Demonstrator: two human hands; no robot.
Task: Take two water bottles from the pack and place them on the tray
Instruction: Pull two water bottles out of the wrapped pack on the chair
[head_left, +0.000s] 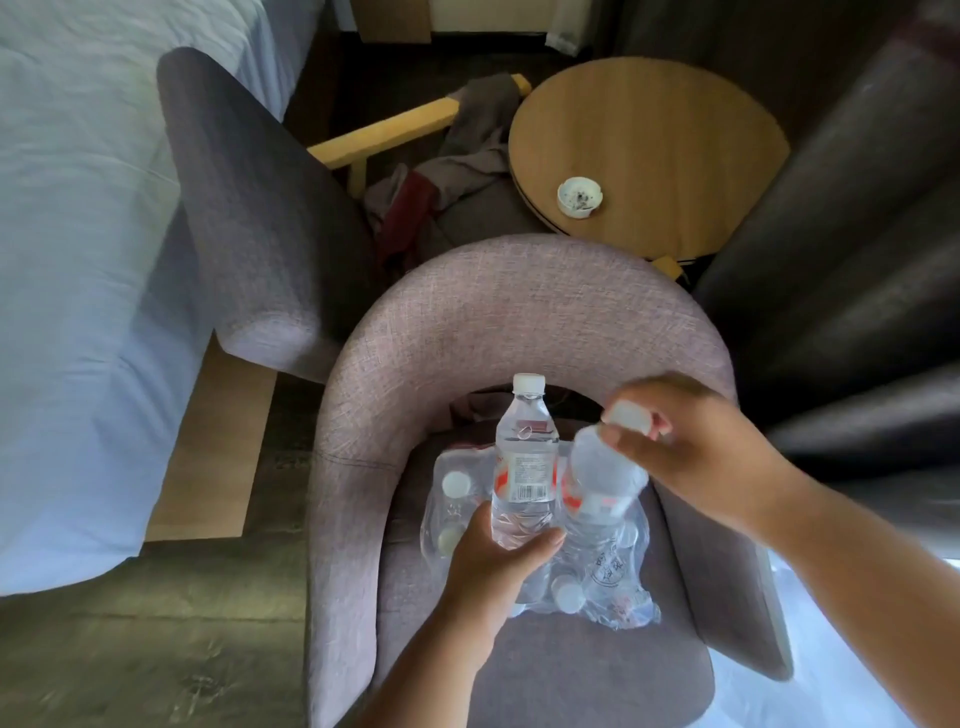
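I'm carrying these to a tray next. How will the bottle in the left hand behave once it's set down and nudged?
The bottle in the left hand looks full, so probably heavy for its size. It is tall and narrow, so a sideways nudge could tip it. Its round body would likely roll if it fell. The thin clear plastic may dent under a firm squeeze.

The bottle (524, 457) label has a barcode and tiny print. It is too small to read. The pack (608, 571) wrap's round mark is blurry too.
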